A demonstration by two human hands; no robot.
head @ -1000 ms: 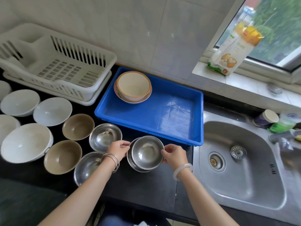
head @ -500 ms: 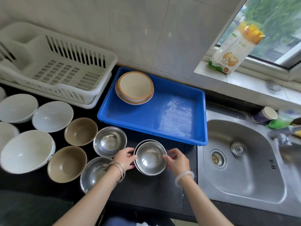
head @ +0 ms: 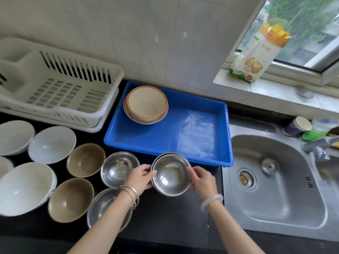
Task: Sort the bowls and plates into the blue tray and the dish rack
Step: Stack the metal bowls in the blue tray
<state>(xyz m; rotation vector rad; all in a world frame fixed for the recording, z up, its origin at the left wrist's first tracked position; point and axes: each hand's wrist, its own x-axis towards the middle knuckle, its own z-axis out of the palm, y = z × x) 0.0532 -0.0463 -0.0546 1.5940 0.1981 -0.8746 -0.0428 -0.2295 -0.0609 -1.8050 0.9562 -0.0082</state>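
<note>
A stack of nested steel bowls (head: 171, 174) is held just in front of the blue tray (head: 201, 156). My left hand (head: 141, 178) grips its left rim and my right hand (head: 202, 178) grips its right rim. A cream bowl (head: 146, 103) on an orange-rimmed plate sits in the tray's far left corner. The white dish rack (head: 60, 92) stands left of the tray and holds no dishes. Two more steel bowls (head: 118, 168), two tan bowls (head: 85, 159) and several white bowls (head: 52, 143) lie on the black counter to the left.
A steel sink (head: 275, 184) lies to the right of the tray, with a tap (head: 319, 143), a paper cup (head: 298, 125) and a green item at its far right. A food packet (head: 256, 52) leans on the window sill. A tiled wall rises behind.
Both hands have carried the steel bowl stack slightly away from me, so its far rim now overlaps the tray's near edge. The other dishes have not moved.
</note>
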